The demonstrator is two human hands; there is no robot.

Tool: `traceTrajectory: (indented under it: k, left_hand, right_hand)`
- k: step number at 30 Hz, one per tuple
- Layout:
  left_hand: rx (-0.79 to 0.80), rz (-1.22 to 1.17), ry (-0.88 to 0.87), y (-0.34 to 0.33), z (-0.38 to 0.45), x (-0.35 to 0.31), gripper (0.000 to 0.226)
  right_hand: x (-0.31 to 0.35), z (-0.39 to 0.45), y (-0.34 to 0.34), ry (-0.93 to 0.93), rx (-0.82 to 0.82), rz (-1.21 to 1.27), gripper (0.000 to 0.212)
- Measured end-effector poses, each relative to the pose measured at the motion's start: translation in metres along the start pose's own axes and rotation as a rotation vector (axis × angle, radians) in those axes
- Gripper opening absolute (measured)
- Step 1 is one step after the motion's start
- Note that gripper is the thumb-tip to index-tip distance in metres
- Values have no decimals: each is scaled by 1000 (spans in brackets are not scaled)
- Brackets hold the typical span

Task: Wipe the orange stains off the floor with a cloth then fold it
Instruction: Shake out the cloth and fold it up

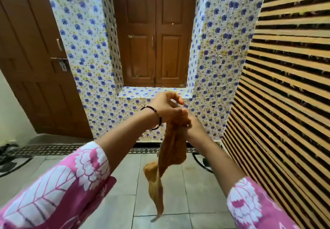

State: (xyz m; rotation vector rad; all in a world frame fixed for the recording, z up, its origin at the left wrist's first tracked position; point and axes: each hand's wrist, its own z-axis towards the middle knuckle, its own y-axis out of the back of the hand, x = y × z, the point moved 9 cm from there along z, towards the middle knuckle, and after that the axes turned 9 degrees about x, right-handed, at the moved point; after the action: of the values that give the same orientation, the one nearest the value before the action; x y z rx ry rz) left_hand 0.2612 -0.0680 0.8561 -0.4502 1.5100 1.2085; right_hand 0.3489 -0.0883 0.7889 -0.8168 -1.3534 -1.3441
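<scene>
A: We've got the floor [178,189] of pale tiles spread below both hands, and the striped wall [285,68] running along the right of them.

B: And beyond the hands we see the flowered tile wall [85,59], with brown wooden shutters [155,32] set in a recess above them. A brown door [30,59] stands off to the left.

A: Now the cloth [172,150]. We see it orange-brown, bunched at the top, hanging down long and twisted from the hands, its tail dangling free above the floor, touching nothing.

B: Both arms come in wearing pink and white patterned sleeves [62,184]. The hands are right together, up in front of the recess ledge.

A: The right hand [192,123] sits underneath, fingers wrapped round the top of the cloth.

B: The left hand [166,105] lies across above it, thumb and fingers curled, touching the cloth's top edge. Whether it truly grips, we cannot tell. A dark beaded bracelet [157,119] rings that left wrist.
</scene>
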Motion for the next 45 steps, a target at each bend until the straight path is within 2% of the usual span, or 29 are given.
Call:
traceTrajectory:
  k: [1,5,8,11,16,19,22,24,26,28,29,32,34,37,39,41,43,45]
  left_hand:
    - [-11,6,-20,8,-8,-4,17]
    - [-132,-36,-64,62,-41,-10,17]
    - [-148,4,-76,89,-62,-4,18]
    - [-149,66,-81,105,-81,6,16]
    - [-148,424,-59,119,-100,12,17]
    - [-98,482,-25,114,-101,14,19]
    - [26,363,7,103,-98,16,15]
    - [116,251,42,97,-95,17,10]
    - [124,40,57,99,-90,23,6]
    - [1,-244,53,104,-78,33,6]
    - [-85,-351,62,104,-74,40,8]
    - [-301,-597,175,83,-69,79,3]
    - [-323,-812,295,48,-73,109,14]
    - [-145,-962,441,-23,-85,132,37]
    - [55,-864,553,-75,-97,142,60]
    - [312,-751,570,-123,-108,138,84]
    - [524,-814,480,-159,-116,113,83]
    - [551,-909,380,-167,-115,88,73]
  right_hand:
    - [-2,0,-10,-13,-2,-5,7]
    - [-37,-14,-45,-176,28,-59,9]
    - [-60,-35,-58,-258,62,-126,33]
    - [-72,-55,-57,-329,83,-82,37]
    - [-62,-78,-29,-454,165,-122,38]
    - [-45,-82,-9,-453,166,-264,20]
    - [-26,-89,6,-394,123,-216,17]
    - [-17,-98,15,-358,82,-43,30]
    - [-5,-102,14,-301,69,206,47]
    - [14,-98,11,-214,99,427,59]
    - [25,-94,11,-169,109,494,56]
    - [55,-80,15,-69,69,610,24]
    - [67,-72,17,-59,53,667,14]
    - [76,-62,23,-67,29,736,20]
    - [79,-58,33,-83,-35,769,19]
    - [81,-53,43,-107,-87,755,17]
    - [83,-51,51,-142,-128,728,16]
    - [85,-51,59,-146,-172,737,16]
